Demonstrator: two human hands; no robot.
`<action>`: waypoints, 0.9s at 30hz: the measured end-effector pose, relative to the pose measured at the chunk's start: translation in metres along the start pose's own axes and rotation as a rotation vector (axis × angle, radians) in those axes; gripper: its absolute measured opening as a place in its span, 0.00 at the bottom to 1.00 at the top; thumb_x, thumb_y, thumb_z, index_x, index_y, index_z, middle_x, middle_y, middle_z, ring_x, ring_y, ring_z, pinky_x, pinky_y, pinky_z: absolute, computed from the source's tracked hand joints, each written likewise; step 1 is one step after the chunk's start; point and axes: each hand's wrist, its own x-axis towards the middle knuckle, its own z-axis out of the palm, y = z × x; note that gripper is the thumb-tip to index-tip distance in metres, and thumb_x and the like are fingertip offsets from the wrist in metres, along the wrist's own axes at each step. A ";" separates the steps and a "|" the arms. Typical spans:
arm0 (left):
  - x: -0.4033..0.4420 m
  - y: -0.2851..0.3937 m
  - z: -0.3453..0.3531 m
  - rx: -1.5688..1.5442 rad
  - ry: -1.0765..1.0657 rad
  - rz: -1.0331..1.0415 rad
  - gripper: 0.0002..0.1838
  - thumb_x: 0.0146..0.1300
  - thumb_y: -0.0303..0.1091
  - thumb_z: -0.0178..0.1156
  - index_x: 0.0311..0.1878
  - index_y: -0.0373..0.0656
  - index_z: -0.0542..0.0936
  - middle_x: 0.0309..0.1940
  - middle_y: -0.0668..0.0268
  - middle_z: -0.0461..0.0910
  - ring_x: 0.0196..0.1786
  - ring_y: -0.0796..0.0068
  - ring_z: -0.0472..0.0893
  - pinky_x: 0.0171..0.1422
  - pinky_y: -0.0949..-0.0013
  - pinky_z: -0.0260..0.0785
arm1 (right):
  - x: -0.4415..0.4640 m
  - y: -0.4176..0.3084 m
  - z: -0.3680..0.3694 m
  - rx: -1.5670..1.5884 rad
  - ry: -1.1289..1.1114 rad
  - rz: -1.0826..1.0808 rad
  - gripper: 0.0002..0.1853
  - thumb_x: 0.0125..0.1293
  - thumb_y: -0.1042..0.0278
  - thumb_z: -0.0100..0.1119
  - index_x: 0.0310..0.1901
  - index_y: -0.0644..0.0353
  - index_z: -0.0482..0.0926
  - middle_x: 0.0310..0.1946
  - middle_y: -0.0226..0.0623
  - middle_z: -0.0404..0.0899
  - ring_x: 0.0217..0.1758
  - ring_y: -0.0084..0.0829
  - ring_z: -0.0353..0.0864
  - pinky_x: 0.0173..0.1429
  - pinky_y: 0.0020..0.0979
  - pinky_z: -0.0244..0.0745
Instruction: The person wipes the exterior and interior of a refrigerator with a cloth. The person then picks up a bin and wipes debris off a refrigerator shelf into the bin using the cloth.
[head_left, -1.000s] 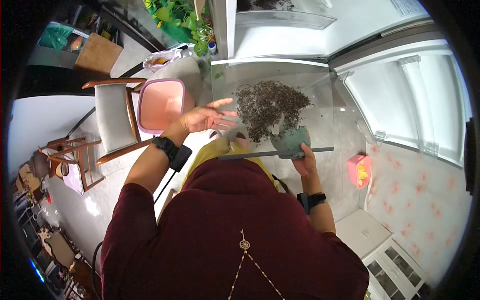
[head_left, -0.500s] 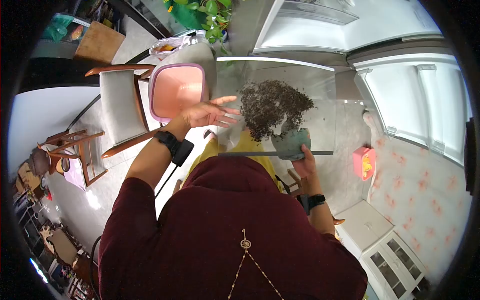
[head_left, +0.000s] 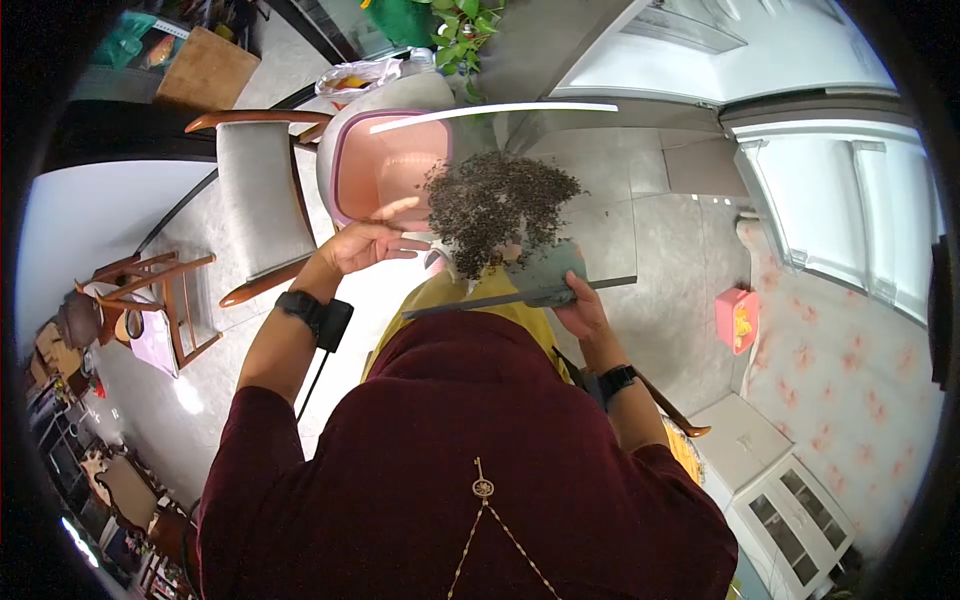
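A clear glass shelf (head_left: 450, 306) is held in front of me, with a white strip along its far edge and a dark grey strip along its near edge. Dark, dry crumbs or leaf bits (head_left: 500, 205) lie spread over its middle. My right hand (head_left: 580, 305) grips a grey-green cloth (head_left: 548, 270) against the shelf's near right part, thumb uppermost. At the left edge of the shelf, my left hand (head_left: 370, 243) has its fingers spread and extended. Whether those fingers touch the glass cannot be made out. Beyond that hand stands a pink bin (head_left: 343, 165), partly under the shelf's far left corner.
A wooden armchair (head_left: 262, 200) stands left of the bin. At the upper right is an open white fridge (head_left: 850, 190). A small pink container (head_left: 737, 320) with yellow contents sits at right, above a white cabinet (head_left: 745, 440). A green plant (head_left: 465, 30) stands at the far side.
The shelf has shifted left and tilted, its far left corner now over the pink bin. The crumbs, cloth and both hands have moved left with it.
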 end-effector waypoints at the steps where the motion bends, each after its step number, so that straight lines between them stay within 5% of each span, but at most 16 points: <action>1: -0.008 -0.002 -0.005 -0.023 0.000 0.021 0.36 0.60 0.24 0.54 0.71 0.49 0.54 0.66 0.48 0.61 0.61 0.47 0.72 0.62 0.56 0.70 | 0.005 0.005 0.003 0.011 0.005 0.031 0.31 0.65 0.66 0.56 0.68 0.47 0.57 0.64 0.37 0.62 0.67 0.40 0.62 0.67 0.48 0.61; 11: -0.086 -0.038 -0.048 -0.099 0.124 0.148 0.35 0.61 0.28 0.54 0.71 0.49 0.53 0.68 0.52 0.59 0.63 0.48 0.70 0.61 0.56 0.71 | 0.039 0.045 0.026 -0.080 0.002 0.191 0.25 0.68 0.69 0.51 0.66 0.52 0.59 0.60 0.37 0.67 0.62 0.38 0.68 0.66 0.43 0.63; 13: -0.099 -0.046 -0.051 -0.103 0.193 0.170 0.36 0.59 0.28 0.55 0.71 0.49 0.54 0.67 0.52 0.61 0.62 0.48 0.70 0.60 0.55 0.71 | 0.052 0.053 0.020 -0.152 -0.065 0.280 0.31 0.70 0.67 0.46 0.72 0.48 0.46 0.69 0.40 0.55 0.71 0.41 0.57 0.72 0.47 0.54; 16: -0.117 -0.060 -0.060 -0.114 0.230 0.248 0.36 0.57 0.25 0.56 0.70 0.49 0.56 0.67 0.53 0.61 0.63 0.47 0.69 0.60 0.56 0.71 | 0.064 0.059 0.032 -0.160 -0.102 0.315 0.26 0.71 0.72 0.45 0.68 0.54 0.55 0.63 0.40 0.65 0.65 0.39 0.66 0.67 0.42 0.63; 24: -0.158 -0.091 -0.072 -0.341 0.389 0.496 0.34 0.50 0.17 0.51 0.64 0.51 0.64 0.65 0.59 0.63 0.63 0.47 0.69 0.66 0.51 0.64 | 0.092 0.080 0.073 -0.166 -0.220 0.422 0.27 0.71 0.71 0.45 0.69 0.54 0.53 0.65 0.40 0.62 0.66 0.40 0.65 0.69 0.44 0.60; 27: -0.170 -0.101 -0.066 -0.346 0.386 0.569 0.41 0.52 0.18 0.50 0.70 0.57 0.56 0.63 0.59 0.67 0.61 0.47 0.71 0.66 0.48 0.64 | 0.101 0.085 0.083 -0.174 -0.293 0.465 0.27 0.71 0.70 0.46 0.69 0.54 0.53 0.65 0.40 0.62 0.66 0.40 0.65 0.69 0.43 0.60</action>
